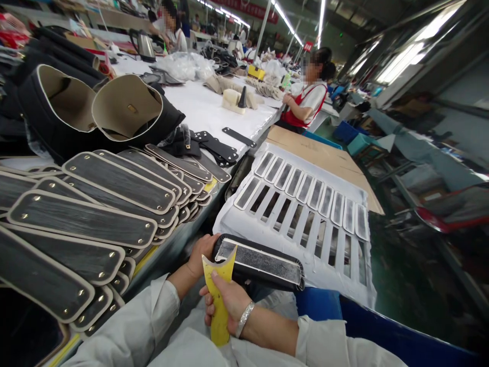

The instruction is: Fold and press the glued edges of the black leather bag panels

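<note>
My left hand grips the near end of a long black oval panel with a pale rim, held level above my lap. My right hand, with a silver bangle on the wrist, is closed round a yellow flat scraper whose top edge rests on the panel's left end. Both sleeves are white.
Several stacked black panels with gold studs cover the table at left. A white slotted rack with a row of panels lies ahead. Black bag shells stand behind. A person in red works farther along the table.
</note>
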{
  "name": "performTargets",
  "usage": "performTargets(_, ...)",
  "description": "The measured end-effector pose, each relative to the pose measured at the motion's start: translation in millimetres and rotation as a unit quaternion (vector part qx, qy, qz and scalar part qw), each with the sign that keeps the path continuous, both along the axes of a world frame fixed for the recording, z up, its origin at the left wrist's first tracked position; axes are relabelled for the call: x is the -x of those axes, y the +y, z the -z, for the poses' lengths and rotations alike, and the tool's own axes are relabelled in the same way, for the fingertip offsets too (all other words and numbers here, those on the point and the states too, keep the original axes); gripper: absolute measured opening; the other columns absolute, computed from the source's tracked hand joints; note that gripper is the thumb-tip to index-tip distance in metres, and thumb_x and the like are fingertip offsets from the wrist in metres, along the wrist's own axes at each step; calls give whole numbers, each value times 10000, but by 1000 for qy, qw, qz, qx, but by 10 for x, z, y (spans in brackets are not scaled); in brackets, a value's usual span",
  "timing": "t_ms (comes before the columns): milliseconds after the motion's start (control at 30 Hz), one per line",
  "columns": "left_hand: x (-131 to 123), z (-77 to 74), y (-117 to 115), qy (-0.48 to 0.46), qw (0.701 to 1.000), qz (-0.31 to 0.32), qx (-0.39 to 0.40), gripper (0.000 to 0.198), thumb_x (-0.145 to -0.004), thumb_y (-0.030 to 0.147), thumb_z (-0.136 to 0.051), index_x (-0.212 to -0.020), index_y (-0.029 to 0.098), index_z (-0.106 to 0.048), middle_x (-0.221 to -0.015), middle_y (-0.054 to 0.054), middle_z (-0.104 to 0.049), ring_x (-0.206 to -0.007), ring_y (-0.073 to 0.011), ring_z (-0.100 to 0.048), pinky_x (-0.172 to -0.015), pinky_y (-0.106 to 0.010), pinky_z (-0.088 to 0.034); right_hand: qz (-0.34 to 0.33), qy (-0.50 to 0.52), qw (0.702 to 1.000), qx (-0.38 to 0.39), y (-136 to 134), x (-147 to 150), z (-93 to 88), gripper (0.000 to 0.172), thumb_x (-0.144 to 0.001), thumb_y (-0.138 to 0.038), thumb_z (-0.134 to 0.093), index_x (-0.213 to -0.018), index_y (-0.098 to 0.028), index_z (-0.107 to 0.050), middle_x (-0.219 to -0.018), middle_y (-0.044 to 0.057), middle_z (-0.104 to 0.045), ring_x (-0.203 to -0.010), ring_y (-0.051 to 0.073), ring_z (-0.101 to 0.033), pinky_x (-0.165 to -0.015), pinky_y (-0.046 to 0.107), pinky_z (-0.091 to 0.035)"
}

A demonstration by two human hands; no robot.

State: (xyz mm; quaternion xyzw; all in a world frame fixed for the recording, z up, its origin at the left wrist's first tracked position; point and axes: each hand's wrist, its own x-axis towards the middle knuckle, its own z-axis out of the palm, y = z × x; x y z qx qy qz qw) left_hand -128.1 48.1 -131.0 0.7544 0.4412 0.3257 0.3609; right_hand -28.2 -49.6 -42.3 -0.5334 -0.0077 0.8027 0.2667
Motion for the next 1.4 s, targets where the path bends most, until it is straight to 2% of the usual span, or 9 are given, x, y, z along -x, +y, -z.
performTargets(100, 119, -7, -43, -37, 998, 50, 27, 597, -691, 187, -621, -1270, 191, -472, -1239, -107, -568, -1090, -270, -542, -933, -405, -420, 0, -5, 1000, 20, 7, 15, -14, 511, -859, -565, -425, -671, -115, -580, -477, -41, -452, -356, 56, -391, -443, 235, -407)
performTargets(200, 206, -51, -36, -143, 968, 131, 161, 758, -670, 177, -669, -1362, 202, -362, -1270, -106, -543, -1079, -262, -553, -931, -391, -422, -9, -6, 1000, 26, 7, -2, -25, 506, -882, -537, -400, -672, -115, -586, -479, -36, -459, -356, 60, -396, -458, 245, -412)
performTargets(333, 158, -130, 77, -254, 890, 202, 320, 814, -608, 89, -697, -1351, 214, -389, -1225, -95, -572, -1045, -251, -564, -920, -388, -416, 3, 5, 1000, 26, 12, -24, -22, 513, -881, -552, -389, -669, -123, -578, -475, -41, -450, -354, 60, -387, -457, 239, -397)
performTargets(533, 82, -106, 18, -406, 782, 180, 439, 738, -606, 4, -587, -1300, 227, -472, -1200, -60, -606, -1030, -230, -583, -853, -306, -443, 32, 32, 998, 32, 19, 40, -10, 535, -899, -547, -340, -661, -129, -574, -469, -47, -427, -340, 54, -347, -449, 232, -370)
performTargets(667, 93, -61, -117, -522, 671, 162, 501, 627, -703, 186, -571, -1318, 160, -452, -1011, -81, -690, -829, -215, -659, -706, -278, -498, 58, 68, 995, 32, 16, 81, 25, 540, -912, -525, -313, -678, -118, -579, -470, -50, -411, -343, 51, -317, -445, 226, -350)
performTargets(733, 73, -71, -186, -550, 642, 148, 514, 604, -798, 412, -516, -1334, 147, -429, -927, -86, -706, -781, -217, -667, -679, -291, -511, 70, 85, 993, 35, 8, 90, 49, 539, -912, -519, -310, -682, -112, -579, -464, -52, -401, -346, 50, -300, -444, 223, -342)
performTargets(867, 6, -96, -316, -520, 694, 79, 491, 891, -720, 766, -396, -1362, 148, -390, -832, -105, -709, -810, -245, -660, -702, -315, -511, 100, 124, 987, 29, -6, 120, 105, 516, -905, -503, -315, -668, -118, -564, -447, -60, -377, -349, 48, -273, -447, 218, -334)
performTargets(1067, -24, -26, -331, -370, 827, -22, 422, 915, -674, 807, -390, -1343, 186, -429, -698, -78, -684, -818, -262, -641, -685, -340, -502, 115, 164, 980, 14, 5, 190, 232, 522, -875, -546, -339, -637, -136, -557, -427, -63, -357, -349, 60, -284, -464, 240, -358)
performTargets(1400, -58, -71, -231, -325, 876, -19, 356, 858, -675, 789, -423, -1260, 170, -526, -884, -105, -689, -999, -289, -579, -853, -372, -458, 117, 196, 974, 3, 33, 149, 306, 558, -859, -608, -345, -642, -144, -567, -412, -65, -376, -353, 68, -325, -488, 249, -373)
